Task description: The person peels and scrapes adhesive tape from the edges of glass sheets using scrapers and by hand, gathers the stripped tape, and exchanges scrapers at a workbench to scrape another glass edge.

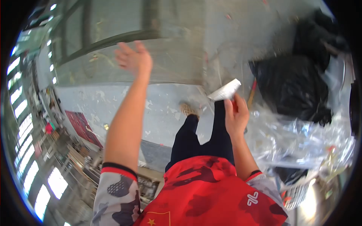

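My left hand reaches forward over the grey floor, its fingers spread and slightly blurred, with nothing visible in it. My right hand is closed, thumb and fingers pinching the near end of a flat white piece. This piece is pale, long and narrow, perhaps folded paper or thin sheet; its exact kind cannot be told. It points forward and lies beside my dark trouser leg in the view.
Black plastic bags stand at the right, above crumpled clear plastic. A thin red and yellow stick leans near the bags. A dark red mat lies left, near cluttered boards. A white basket is at lower right.
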Motion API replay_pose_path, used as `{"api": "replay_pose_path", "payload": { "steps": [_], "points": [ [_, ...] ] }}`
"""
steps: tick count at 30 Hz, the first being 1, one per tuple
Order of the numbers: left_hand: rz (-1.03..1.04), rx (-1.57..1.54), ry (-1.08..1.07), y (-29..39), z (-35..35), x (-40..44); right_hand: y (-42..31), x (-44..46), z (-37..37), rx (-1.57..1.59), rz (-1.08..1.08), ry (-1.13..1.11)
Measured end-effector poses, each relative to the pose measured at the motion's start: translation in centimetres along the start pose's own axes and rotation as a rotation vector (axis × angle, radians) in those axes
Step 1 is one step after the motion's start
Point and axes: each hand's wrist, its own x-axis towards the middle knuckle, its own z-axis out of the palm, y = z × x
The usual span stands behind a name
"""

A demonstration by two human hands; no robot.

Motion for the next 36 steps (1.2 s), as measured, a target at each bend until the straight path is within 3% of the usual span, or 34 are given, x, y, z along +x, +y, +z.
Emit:
{"api": "replay_pose_path", "payload": {
  "steps": [3,5,6,7,8,9,10,11,13,15,16,17,20,22,23,24,25,26,27,28,30,32,34,36],
  "points": [
    [0.106,-0.090,-0.133,-1.5,-3.7,0.3,6.4,-1.8,1.3,0.051,0.195,-0.081],
    [0.321,-0.358,-0.314,-5.5,-6.3,2.7,6.1,-3.1,-0.1,-0.241,0.144,-0.173],
    [0.253,-0.490,-0.621,-6.8,-9.2,3.8,10.4,-3.5,0.1,-0.366,0.009,-0.164],
    [0.270,-0.932,-0.478,-9.6,-9.2,1.8,14.0,-4.2,0.0,-0.420,-0.086,-0.154],
    [0.129,-1.048,-0.660,-12.1,-11.7,0.6,14.7,-4.7,-0.7,-0.489,0.021,-0.301],
    [0.253,-0.963,-0.624,-15.3,-13.8,-1.3,15.8,-5.5,-1.2,-0.544,-0.011,-0.350],
    [0.256,-0.753,-0.582,-17.9,-18.6,-3.6,23.3,-4.5,-1.7,-0.747,-0.051,-0.413],
    [0.377,-0.750,-0.511,-22.7,-18.9,-6.5,32.5,-3.2,-2.1,-0.656,-0.202,-0.398],
    [0.330,-0.671,-0.540,-32.0,-21.8,-12.5,23.7,-6.4,1.4,-0.887,-0.068,-0.548],
    [0.195,-0.690,-0.676,-42.8,-23.0,-19.0,16.7,-9.5,7.6,-0.977,-0.073,-0.660],
    [0.130,-0.726,-0.655,-48.5,-21.7,-22.7,13.9,-10.8,11.1,-1.015,-0.114,-0.711],
    [0.092,-0.638,-0.823,-53.7,-23.7,-24.1,11.6,-11.8,14.4,-1.049,-0.162,-0.759],
    [-0.391,-0.641,-0.707,-66.6,-30.9,-28.3,5.9,-13.8,23.9,-1.214,-0.507,-0.947],
    [-0.446,-0.613,-0.249,-74.5,-32.7,-27.6,2.7,-14.1,30.7,-1.356,-1.011,-1.088],
    [-0.657,-0.526,-0.202,-77.1,-36.6,-23.7,0.6,-14.6,34.4,-1.349,-1.109,-1.083],
    [-0.718,-0.709,0.062,-79.7,-40.5,-20.1,-1.6,-15.1,38.1,-1.309,-1.125,-1.063],
    [-0.720,-0.765,0.244,-81.7,-45.8,-15.8,-5.7,-17.6,42.0,-1.162,-0.626,-0.988],
    [-0.451,-0.827,0.597,-83.6,-50.7,-11.9,-9.7,-19.9,45.9,-0.928,-0.217,-0.788],
    [-0.246,-0.951,0.847,-84.4,-56.0,-8.4,-12.4,-21.0,49.8,-0.893,-0.305,-0.798],
    [0.013,-0.791,0.989,-85.3,-62.0,-5.3,-14.8,-21.6,53.7,-0.863,-0.389,-0.802],
    [0.230,-0.612,1.276,-86.4,-71.1,-0.1,-18.6,-21.7,61.4,-0.952,-0.423,-0.843],
    [0.473,-0.364,1.386,-89.5,-76.8,4.0,-21.2,-21.3,69.9,-1.013,-0.539,-0.864],
    [0.602,-0.207,1.408,-92.9,-79.8,8.3,-25.0,-21.9,77.4,-0.960,-0.806,-0.903],
    [0.673,-0.095,1.395,-97.1,-82.3,13.5,-29.4,-24.6,85.0,-1.006,-0.692,-0.868]
  ]
}}
